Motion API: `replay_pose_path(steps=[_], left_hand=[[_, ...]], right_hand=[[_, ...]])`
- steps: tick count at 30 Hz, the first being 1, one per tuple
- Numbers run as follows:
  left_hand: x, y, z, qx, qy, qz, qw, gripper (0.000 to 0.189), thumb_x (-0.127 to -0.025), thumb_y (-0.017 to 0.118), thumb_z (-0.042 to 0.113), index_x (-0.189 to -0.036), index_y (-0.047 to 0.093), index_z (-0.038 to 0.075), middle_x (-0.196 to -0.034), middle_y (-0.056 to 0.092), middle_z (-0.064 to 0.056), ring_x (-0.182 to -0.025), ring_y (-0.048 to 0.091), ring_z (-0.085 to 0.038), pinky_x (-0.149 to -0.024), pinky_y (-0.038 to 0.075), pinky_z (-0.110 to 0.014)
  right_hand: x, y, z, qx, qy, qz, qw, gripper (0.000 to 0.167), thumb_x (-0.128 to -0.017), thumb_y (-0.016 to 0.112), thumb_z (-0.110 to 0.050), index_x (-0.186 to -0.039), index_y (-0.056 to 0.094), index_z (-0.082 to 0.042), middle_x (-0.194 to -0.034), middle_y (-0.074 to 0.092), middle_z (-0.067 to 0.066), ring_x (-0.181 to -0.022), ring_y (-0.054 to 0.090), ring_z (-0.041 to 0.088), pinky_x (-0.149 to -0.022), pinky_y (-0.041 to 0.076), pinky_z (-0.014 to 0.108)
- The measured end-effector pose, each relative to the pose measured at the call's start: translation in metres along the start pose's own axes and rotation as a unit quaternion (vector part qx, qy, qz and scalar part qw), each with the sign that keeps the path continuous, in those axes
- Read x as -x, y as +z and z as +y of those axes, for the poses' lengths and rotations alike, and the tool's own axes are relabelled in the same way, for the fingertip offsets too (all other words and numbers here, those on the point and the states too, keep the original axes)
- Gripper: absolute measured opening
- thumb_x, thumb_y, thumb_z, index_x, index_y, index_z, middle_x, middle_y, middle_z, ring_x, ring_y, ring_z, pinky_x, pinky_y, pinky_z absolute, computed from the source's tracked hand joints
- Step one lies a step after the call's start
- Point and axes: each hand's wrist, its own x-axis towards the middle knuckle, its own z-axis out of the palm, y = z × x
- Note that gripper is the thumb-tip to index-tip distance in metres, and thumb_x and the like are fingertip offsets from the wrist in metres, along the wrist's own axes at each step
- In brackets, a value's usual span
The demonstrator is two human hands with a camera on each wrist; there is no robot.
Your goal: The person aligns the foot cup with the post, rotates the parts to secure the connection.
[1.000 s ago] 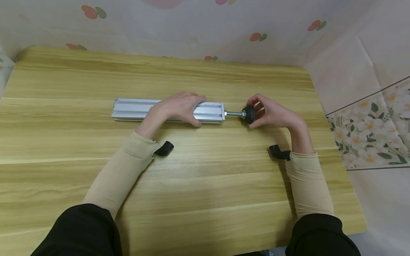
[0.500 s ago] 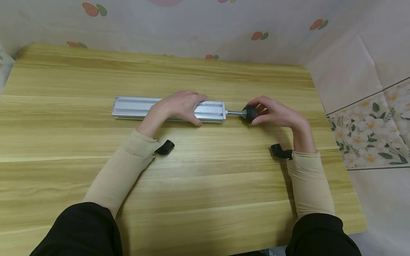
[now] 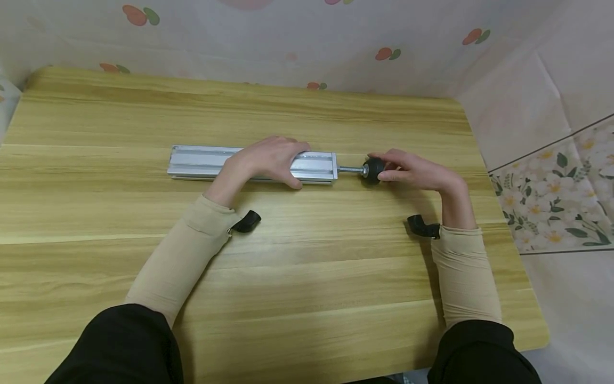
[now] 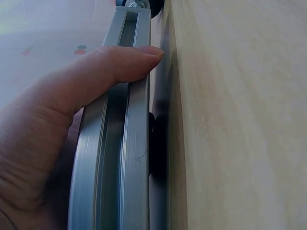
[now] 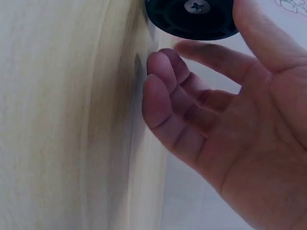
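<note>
A silvery aluminium profile (image 3: 203, 160) lies lengthwise on the table in the head view. My left hand (image 3: 268, 160) grips it from above, and the thumb (image 4: 115, 67) bends over its grooved side in the left wrist view. From the profile's right end plate sticks a threaded rod (image 3: 350, 169) carrying a black round levelling foot (image 3: 371, 170). The thumb and index finger of my right hand (image 3: 414, 169) pinch that foot at its rim. In the right wrist view the foot's underside (image 5: 189, 21) shows a screw at its centre, and the other fingers curl loosely below it.
The wood-grain table (image 3: 307, 298) runs back to a wall covering (image 3: 268, 42) with a fruit print. A floral panel (image 3: 551, 186) borders the right side. Black wrist-camera mounts (image 3: 247, 221) project from both beige sleeves.
My right hand has turned about the levelling foot, its fingers and thumb shifting round the rim and the wrist moving slightly right. The left hand and the profile stay put.
</note>
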Motion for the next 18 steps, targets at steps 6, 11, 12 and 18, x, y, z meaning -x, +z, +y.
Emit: replay_pose_path(steps=[6,11,12,18], left_hand=[[0.001,0.000,0.000,-0.002,-0.001,-0.002,1.0000,0.083,-0.082,0.078,0.042,-0.151,0.046,0.009,-0.142,0.061,-0.011,-0.125,0.059,-0.028,-0.114,0.042,-0.048],[0.001,-0.001,0.000,-0.001,-0.002,-0.003,1.0000,0.084,-0.082,0.078,0.042,-0.152,0.046,0.009,-0.144,0.060,-0.011,-0.128,0.058,-0.028,-0.115,0.041,-0.048],[0.002,-0.001,0.001,-0.001,-0.003,-0.003,1.0000,0.084,-0.082,0.078,0.043,-0.152,0.045,0.010,-0.144,0.060,-0.012,-0.129,0.058,-0.029,-0.116,0.041,-0.048],[0.001,-0.001,0.002,-0.003,-0.004,-0.006,1.0000,0.085,-0.083,0.079,0.044,-0.153,0.044,0.009,-0.143,0.060,-0.011,-0.130,0.057,-0.030,-0.118,0.039,-0.049]], right_hand=[[-0.005,0.004,-0.007,-0.079,-0.006,0.027,0.9965,0.076,-0.084,0.084,-0.008,-0.148,0.043,-0.008,-0.141,0.051,0.012,-0.117,0.059,0.030,-0.100,0.052,0.041],[-0.011,0.008,-0.010,-0.066,-0.005,0.046,0.9967,0.075,-0.078,0.087,-0.003,-0.140,0.045,-0.004,-0.137,0.051,0.012,-0.113,0.059,0.029,-0.089,0.055,0.025],[-0.012,0.009,-0.011,-0.062,-0.003,0.049,0.9969,0.074,-0.078,0.088,-0.003,-0.139,0.045,-0.004,-0.137,0.051,0.012,-0.112,0.060,0.029,-0.088,0.055,0.024],[-0.010,0.010,-0.010,-0.053,0.003,0.063,0.9966,0.072,-0.079,0.087,-0.005,-0.138,0.046,-0.005,-0.135,0.053,0.013,-0.112,0.062,0.031,-0.095,0.056,0.038]])
